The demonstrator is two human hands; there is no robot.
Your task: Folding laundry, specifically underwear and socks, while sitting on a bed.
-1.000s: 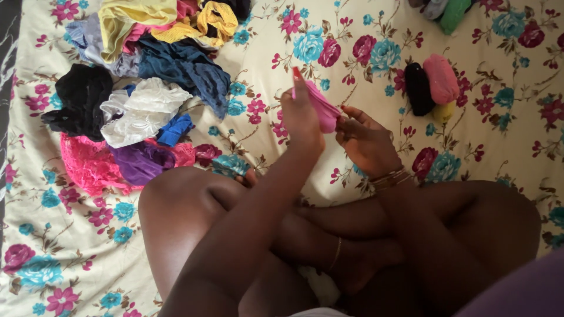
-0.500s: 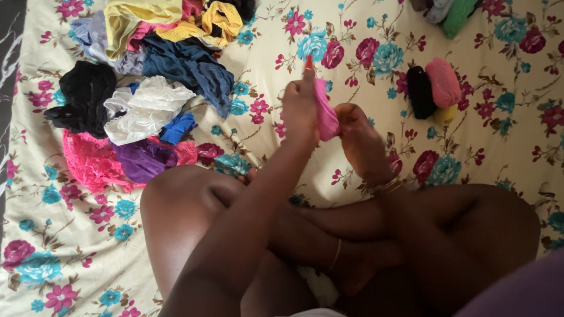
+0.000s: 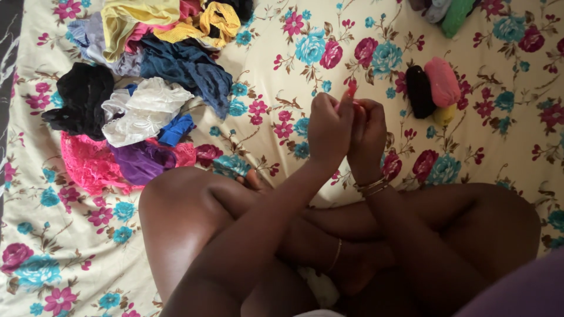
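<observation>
— One surface: a cream floral bedsheet with teal and magenta blooms; I sit cross-legged on it. How many garments?

— Loose heap at my left: too tangled for an exact count; yellow, navy, black, white, blue, purple and pink lace show. Rolled bundles at my right: three together, black, pink, yellow; more at the top edge, partly cut off.

— Containers?

— None seen. Both hands meet above the sheet. My left hand and right hand press together, fingers curled tight around a small pink garment, only a sliver showing between them. Bangles circle my right wrist.
</observation>
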